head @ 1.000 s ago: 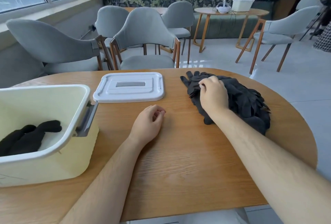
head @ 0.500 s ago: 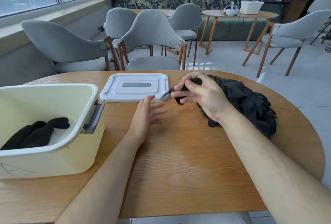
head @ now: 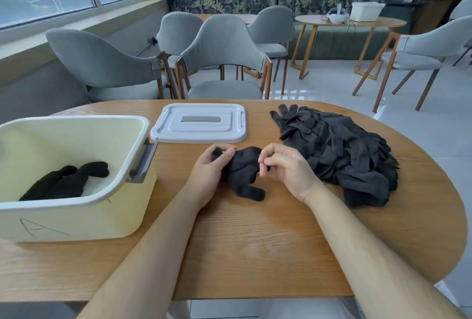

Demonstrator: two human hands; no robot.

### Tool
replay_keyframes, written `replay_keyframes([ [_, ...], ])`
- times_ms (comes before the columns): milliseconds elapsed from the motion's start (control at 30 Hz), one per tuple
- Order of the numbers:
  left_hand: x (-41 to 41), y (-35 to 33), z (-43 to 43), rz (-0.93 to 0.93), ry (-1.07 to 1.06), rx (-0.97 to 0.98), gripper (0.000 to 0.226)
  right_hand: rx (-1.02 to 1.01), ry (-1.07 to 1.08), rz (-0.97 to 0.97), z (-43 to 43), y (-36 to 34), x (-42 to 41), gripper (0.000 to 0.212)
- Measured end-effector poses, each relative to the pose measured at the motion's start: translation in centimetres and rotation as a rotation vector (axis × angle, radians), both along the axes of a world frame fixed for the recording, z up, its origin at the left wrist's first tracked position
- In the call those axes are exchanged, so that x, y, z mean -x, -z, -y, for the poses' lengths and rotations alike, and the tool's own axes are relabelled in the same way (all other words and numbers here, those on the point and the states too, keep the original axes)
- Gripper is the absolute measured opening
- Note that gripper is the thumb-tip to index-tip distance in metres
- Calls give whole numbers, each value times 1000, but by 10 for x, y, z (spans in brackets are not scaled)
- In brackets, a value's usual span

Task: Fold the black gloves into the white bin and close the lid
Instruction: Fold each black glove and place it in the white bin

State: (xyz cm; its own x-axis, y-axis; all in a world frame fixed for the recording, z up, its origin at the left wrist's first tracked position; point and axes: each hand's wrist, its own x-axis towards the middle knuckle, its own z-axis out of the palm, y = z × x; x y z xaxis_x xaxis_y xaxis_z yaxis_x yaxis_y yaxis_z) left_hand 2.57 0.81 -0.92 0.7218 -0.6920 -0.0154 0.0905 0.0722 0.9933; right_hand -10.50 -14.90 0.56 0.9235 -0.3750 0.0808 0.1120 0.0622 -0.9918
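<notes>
While a single black glove (head: pixel 242 174) is held low over the desk (head: pixel 255 242), the folding step is judged to be in hand. Its upper end is gripped by the left hand (head: pixel 207 173) and its right edge is pinched by the right hand (head: pixel 287 169). Folded gloves (head: pixel 69 181) are seen in the white bin (head: pixel 76 219) at the left; the lid (head: pixel 199 126) lies apart, and a large pile (head: pixel 339 150) is left unfolded. Next, the glove needs to be doubled over and carried into the bin.
</notes>
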Motion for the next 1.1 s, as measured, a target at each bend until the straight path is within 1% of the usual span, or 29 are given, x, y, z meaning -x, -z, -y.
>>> replay_keyframes([
  [33,1,0,-1,166,-52,-67,19,54,43,14,0,0,0,14],
  [67,1,0,-2,317,-108,-118,19,162,107,13,-1,2,0,14],
  [100,0,0,-2,424,-145,-146,20,316,202,4,-3,5,0,14],
  [167,-3,0,-1,494,-170,-165,21,638,438,22,-7,8,3,16],
  [200,-4,0,0,499,-177,-169,20,731,496,44,-11,8,4,21],
  [233,-4,-2,2,489,-183,-152,20,740,477,29,-16,5,4,30],
  [267,-1,-6,4,474,-187,-122,24,660,404,-40,-24,-1,3,40],
  [300,2,-11,5,479,-176,-91,32,504,310,-147,-32,-9,0,49],
  [333,6,-18,6,508,-156,-66,39,304,210,-248,-40,-16,-5,58],
  [367,11,-24,5,562,-130,-53,44,98,119,-303,-45,-23,-10,65],
  [400,16,-28,4,642,-104,-41,45,-82,42,-301,-47,-28,-16,68],
  [433,19,-31,2,740,-81,-21,43,-217,-11,-254,-47,-33,-22,65],
  [467,21,-31,-3,829,-66,5,39,-312,-37,-193,-47,-37,-26,58],
  [533,20,-27,-14,943,-55,29,32,-391,-28,-106,-45,-40,-30,38],
  [567,19,-23,-23,978,-58,10,30,-377,-7,-100,-47,-36,-33,31],
  [633,18,-13,-39,1029,-31,-54,26,-292,32,-153,-46,-23,-36,25],
  [700,20,-1,-55,1075,44,-149,24,-171,68,-250,-47,-3,-38,30],
  [767,22,8,-66,1076,146,-249,27,1,126,-338,-48,12,-39,38],
  [833,25,14,-72,1107,219,-314,29,177,166,-366,-49,17,-38,55],
  [867,26,16,-74,1125,240,-328,30,289,197,-372,-49,19,-39,67],
  [900,28,17,-75,1127,251,-329,29,441,257,-383,-48,20,-39,79],
  [933,29,16,-75,1115,256,-318,29,622,342,-401,-46,22,-39,86],
  [967,30,15,-75,1109,247,-300,27,801,432,-381,-45,22,-36,84],
  [1000,30,14,-75,1122,211,-275,25,953,485,-302,-45,20,-33,74],
  [1033,29,14,-73,1158,144,-254,23,1049,461,-201,-43,19,-32,60],
  [1067,28,15,-70,1192,57,-249,21,1100,371,-149,-41,18,-30,47],
  [1100,25,15,-66,1205,-28,-274,21,1137,260,-156,-41,18,-29,40],
])
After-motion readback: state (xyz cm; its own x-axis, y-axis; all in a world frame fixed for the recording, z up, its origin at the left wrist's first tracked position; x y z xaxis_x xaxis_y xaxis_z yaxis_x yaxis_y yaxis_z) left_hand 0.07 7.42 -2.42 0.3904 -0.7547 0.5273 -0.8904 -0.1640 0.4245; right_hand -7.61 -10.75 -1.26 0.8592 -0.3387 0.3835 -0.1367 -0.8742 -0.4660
